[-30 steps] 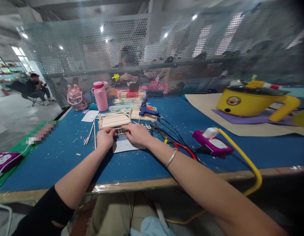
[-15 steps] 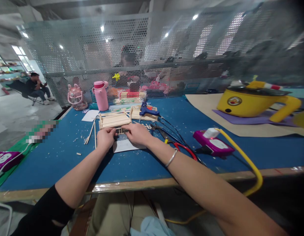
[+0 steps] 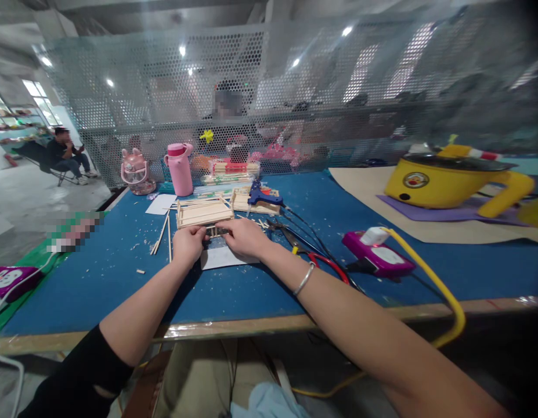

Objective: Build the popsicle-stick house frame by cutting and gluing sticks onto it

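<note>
A small pale wooden-stick frame (image 3: pixel 204 213), shaped like a miniature bed or bench, is held above a white sheet of paper (image 3: pixel 227 259). Its near left part is pinched by my left hand (image 3: pixel 188 244), thumb and fingers together. On the near right side, my right hand (image 3: pixel 245 237) grips the same piece, and a silver bracelet circles that wrist. The fingertips hide some of the near edge. Behind it, a blue hot glue gun (image 3: pixel 264 196) rests by a second stick frame (image 3: pixel 240 203). Loose thin sticks (image 3: pixel 161 233) lie to the left.
Pliers with red handles (image 3: pixel 325 261) lie beside my right forearm. A purple power strip (image 3: pixel 377 254) with a yellow cable and a yellow electric pot (image 3: pixel 434 183) stand to the right. A pink bottle (image 3: pixel 179 171) stands before the perforated screen (image 3: pixel 164 104); people are beyond.
My hands keep the same grip on the stick frame, with no clear movement. The whole view has shifted very slightly.
</note>
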`<action>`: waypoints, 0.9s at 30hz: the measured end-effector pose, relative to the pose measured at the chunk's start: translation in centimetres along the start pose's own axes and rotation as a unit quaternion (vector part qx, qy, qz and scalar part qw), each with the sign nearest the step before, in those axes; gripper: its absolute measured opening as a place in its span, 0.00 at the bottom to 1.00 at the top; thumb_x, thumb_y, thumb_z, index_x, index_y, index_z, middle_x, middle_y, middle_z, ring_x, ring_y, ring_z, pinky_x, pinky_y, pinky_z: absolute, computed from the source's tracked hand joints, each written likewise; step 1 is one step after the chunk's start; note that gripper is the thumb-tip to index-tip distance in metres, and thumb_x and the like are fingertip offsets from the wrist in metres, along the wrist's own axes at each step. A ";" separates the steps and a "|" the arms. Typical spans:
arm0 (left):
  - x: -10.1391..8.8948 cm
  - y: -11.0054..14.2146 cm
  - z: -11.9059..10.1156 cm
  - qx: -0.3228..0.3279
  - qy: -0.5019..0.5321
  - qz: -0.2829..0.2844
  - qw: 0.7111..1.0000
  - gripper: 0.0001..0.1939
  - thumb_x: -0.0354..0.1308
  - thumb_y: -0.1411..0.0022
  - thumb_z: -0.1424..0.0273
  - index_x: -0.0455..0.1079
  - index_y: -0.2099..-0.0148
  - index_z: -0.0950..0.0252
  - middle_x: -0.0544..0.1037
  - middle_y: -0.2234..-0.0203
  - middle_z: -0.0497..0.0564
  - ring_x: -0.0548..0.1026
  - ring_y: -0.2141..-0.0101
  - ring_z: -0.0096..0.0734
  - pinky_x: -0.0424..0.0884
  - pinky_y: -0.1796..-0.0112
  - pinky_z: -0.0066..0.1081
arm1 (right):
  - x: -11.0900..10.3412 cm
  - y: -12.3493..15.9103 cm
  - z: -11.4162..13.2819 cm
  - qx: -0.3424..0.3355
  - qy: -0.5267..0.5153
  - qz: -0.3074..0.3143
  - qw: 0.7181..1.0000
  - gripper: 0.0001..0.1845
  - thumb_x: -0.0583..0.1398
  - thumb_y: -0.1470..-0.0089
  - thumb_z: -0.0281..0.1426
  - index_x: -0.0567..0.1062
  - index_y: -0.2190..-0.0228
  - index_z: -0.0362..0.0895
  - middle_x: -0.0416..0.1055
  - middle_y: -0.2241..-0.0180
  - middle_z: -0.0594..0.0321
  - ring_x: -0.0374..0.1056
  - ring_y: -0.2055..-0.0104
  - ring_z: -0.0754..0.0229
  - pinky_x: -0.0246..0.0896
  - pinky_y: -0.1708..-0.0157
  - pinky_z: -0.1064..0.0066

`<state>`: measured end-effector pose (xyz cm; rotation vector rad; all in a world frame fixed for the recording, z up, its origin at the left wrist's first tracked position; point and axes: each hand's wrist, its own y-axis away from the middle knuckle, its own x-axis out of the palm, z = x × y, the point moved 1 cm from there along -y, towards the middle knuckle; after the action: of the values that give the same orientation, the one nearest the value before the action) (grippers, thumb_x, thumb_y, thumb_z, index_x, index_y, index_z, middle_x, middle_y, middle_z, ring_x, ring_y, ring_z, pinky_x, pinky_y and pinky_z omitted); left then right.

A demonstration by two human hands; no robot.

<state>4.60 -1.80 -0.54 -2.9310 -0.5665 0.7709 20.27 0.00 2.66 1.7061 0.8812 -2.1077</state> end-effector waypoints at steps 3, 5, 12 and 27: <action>0.0 0.0 0.0 0.001 0.003 -0.002 1.000 0.15 0.52 0.47 0.63 0.74 0.76 0.66 0.73 0.85 0.48 0.63 0.85 0.24 0.57 0.80 0.26 | 0.1 0.0 -0.1 -0.001 0.001 0.000 1.000 0.21 0.52 0.48 0.31 0.70 0.52 0.52 0.74 0.58 0.62 0.68 0.57 0.56 0.58 0.61 0.70; 0.0 0.0 0.1 0.003 0.008 -0.003 1.000 0.14 0.52 0.47 0.63 0.74 0.76 0.66 0.74 0.84 0.48 0.64 0.85 0.24 0.58 0.80 0.26 | 0.1 0.0 -0.1 -0.001 0.002 0.003 1.000 0.21 0.52 0.48 0.31 0.70 0.52 0.52 0.74 0.58 0.61 0.68 0.57 0.56 0.58 0.61 0.70; 0.0 0.0 0.1 0.001 0.007 -0.001 1.000 0.15 0.52 0.47 0.63 0.75 0.73 0.67 0.76 0.82 0.50 0.64 0.85 0.24 0.57 0.80 0.25 | -0.3 0.1 -0.2 -0.004 -0.046 -0.051 0.998 0.17 0.52 0.50 0.30 0.73 0.58 0.47 0.74 0.60 0.60 0.68 0.60 0.59 0.56 0.63 0.72; -0.1 0.3 -0.4 -0.027 0.015 -0.002 1.000 0.14 0.53 0.47 0.63 0.76 0.72 0.66 0.77 0.80 0.49 0.63 0.86 0.23 0.58 0.80 0.26 | -0.8 0.0 -0.8 0.157 -0.045 -0.118 0.980 0.15 0.51 0.53 0.27 0.71 0.62 0.44 0.73 0.67 0.59 0.67 0.67 0.59 0.54 0.70 0.72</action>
<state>4.82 -2.09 -0.14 -2.9832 -0.5992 0.7210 21.11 0.42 3.30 1.7011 0.7907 -2.5782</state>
